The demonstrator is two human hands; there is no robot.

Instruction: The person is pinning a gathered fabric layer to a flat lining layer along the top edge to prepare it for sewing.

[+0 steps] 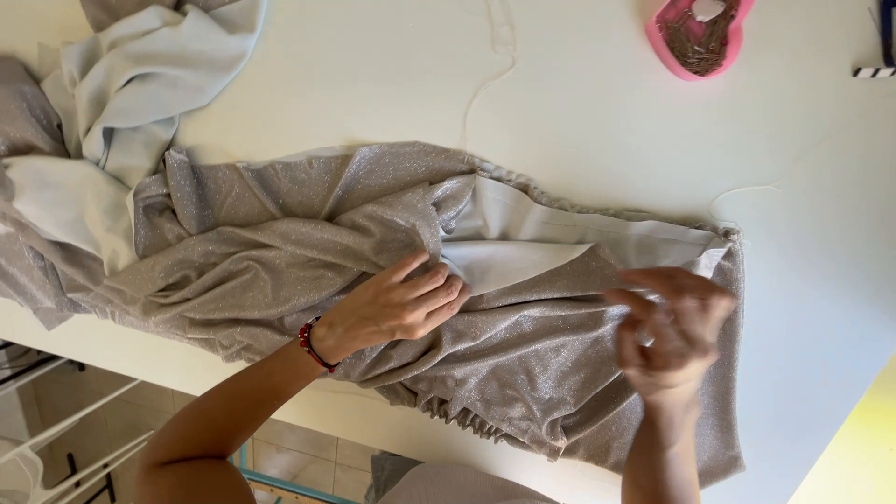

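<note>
Glittery silver-grey stretch fabric (308, 252), white-lined, is lying across the white desk (597, 112). Left hand (397, 303) is pressing flat, fingers extended on the fold. Right hand (672, 327), at three o'clock, is blurring; fingers' state untellable. Pink heart-shaped pin dish (698, 37) is sitting at one o'clock.

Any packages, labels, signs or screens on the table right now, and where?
No labels, signs or screens show.
Nearest to a package: pink heart-shaped container, far edge of the white table, open, with thin brownish bits inside.
Striped black-and-white object, far right edge, mostly cut off; cannot tell what it is.
Both hands are on the sparkly grey fabric, away from these.
</note>
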